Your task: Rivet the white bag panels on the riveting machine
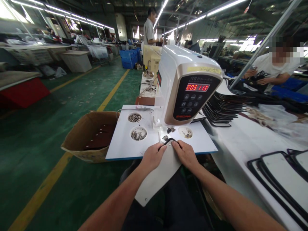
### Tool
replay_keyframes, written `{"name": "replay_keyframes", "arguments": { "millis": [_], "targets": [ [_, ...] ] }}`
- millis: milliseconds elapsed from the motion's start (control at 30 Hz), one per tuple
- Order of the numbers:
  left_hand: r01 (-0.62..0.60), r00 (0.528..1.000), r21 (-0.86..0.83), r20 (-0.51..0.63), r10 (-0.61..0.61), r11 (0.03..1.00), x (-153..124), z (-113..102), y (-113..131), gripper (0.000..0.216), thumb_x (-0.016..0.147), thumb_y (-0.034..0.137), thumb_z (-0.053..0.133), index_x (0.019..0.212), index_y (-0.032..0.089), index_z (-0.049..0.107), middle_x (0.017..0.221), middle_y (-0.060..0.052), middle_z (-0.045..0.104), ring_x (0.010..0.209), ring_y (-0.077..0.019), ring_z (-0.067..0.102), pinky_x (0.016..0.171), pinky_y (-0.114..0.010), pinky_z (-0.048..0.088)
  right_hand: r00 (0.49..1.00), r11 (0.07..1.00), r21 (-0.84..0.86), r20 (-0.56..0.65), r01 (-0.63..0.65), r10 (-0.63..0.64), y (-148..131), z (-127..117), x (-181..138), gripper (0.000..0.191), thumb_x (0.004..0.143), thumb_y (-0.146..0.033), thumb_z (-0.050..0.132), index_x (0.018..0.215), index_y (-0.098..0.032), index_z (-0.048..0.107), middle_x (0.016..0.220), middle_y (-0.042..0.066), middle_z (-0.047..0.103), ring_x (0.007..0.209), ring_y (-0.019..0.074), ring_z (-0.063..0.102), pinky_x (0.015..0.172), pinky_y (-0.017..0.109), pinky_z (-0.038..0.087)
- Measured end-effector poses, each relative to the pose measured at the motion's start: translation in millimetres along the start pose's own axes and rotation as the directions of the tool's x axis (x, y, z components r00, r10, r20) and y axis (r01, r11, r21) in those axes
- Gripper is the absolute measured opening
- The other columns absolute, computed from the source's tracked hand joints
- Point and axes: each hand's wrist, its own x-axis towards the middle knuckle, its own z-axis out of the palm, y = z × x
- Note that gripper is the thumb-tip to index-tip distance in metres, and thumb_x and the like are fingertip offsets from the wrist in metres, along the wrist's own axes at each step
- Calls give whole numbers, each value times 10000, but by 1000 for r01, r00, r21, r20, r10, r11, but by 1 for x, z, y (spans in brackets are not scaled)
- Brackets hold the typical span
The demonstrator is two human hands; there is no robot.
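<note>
My left hand (153, 156) and my right hand (185, 154) both grip the top end of a long white panel with a black edge trim (160, 175). They hold its tip under the head of a white riveting machine (185, 83), right at the small metal die (166, 138). The panel's lower end hangs off the table toward my lap. The machine's red display reads 005113. Both hands have their fingers curled on the panel's edges.
Round cups of small metal parts (138, 134) sit in the white machine table (125, 144). A cardboard box with brown pieces (93, 136) stands at the left. Stacked black-edged panels (223, 110) and more panels (279, 173) lie at the right. Other people work behind.
</note>
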Motion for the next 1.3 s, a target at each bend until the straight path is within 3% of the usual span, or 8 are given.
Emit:
{"name": "replay_keyframes", "arguments": {
  "millis": [300, 700, 867, 1033, 1100, 1167, 1233, 1300],
  "targets": [
    [148, 982, 187, -144, -122, 971, 35, -1, -7, 457, 929, 518, 276, 697, 218, 531, 765, -38, 654, 718, -174, 532, 633, -296, 289, 1000, 998, -52, 3, -18, 18, 5, 10, 59, 475, 962, -442, 392, 564, -188, 447, 604, 2, 549, 612, 130, 444, 595, 275, 253],
    [120, 992, 104, -60, -114, 987, 51, -4, -15, 461, 903, 492, 319, 670, 192, 581, 754, -53, 670, 723, -177, 562, 656, -287, 348, 997, 998, -37, 69, -43, 46, 6, 15, 68, 472, 934, -402, 393, 542, -185, 541, 639, 64, 642, 627, 156, 507, 588, 272, 285],
    [28, 1000, 150, -16, -26, 988, 22, -25, -17, 439, 894, 522, 364, 740, 192, 609, 766, -42, 668, 722, -175, 574, 640, -277, 357, 997, 997, 34, 15, -75, 75, 8, 6, 57, 543, 949, -501, 355, 578, -178, 585, 665, 70, 664, 653, 178, 548, 594, 280, 333],
    [-65, 992, 351, 122, 23, 934, -30, -57, -25, 319, 878, 486, 465, 917, 228, 648, 920, -61, 717, 852, -225, 636, 708, -299, 374, 970, 985, 82, -178, -152, 165, 38, -23, 18, 554, 944, -590, 335, 797, -182, 678, 824, 86, 705, 762, 226, 600, 667, 318, 420],
    [-131, 982, 372, 177, 68, 919, -41, -56, -21, 298, 890, 466, 463, 942, 245, 657, 945, -54, 727, 878, -231, 644, 723, -306, 376, 949, 999, 3, -313, -48, 47, 41, -33, 0, 486, 926, -568, 420, 1042, -171, 675, 1034, 119, 695, 950, 268, 604, 806, 372, 448],
    [-211, 967, 356, 214, 141, 910, -43, -46, -11, 295, 900, 460, 456, 958, 257, 663, 957, -45, 732, 885, -229, 647, 729, -311, 378, 913, 979, -147, -364, 140, -185, 31, -37, -14, 484, 898, -513, 526, 1234, -174, 607, 1256, 143, 614, 1187, 303, 516, 986, 446, 383],
    [-265, 954, 325, 224, 199, 908, -39, -34, 2, 291, 905, 451, 455, 973, 262, 665, 967, -39, 734, 887, -225, 649, 735, -313, 383, 888, 897, -257, -202, 360, -414, 13, -38, -23, 432, 899, -440, 571, 1266, -213, 597, 1294, 122, 596, 1265, 292, 467, 1081, 473, 292],
    [-292, 947, 296, 223, 231, 910, -33, -26, 12, 277, 901, 438, 469, 988, 268, 670, 981, -33, 737, 906, -225, 650, 752, -314, 390, 846, 815, -234, 79, 531, -528, -2, -37, -26, 291, 938, -375, 538, 1177, -250, 646, 1139, 85, 669, 1135, 243, 559, 1059, 439, 315]
  ]
}}
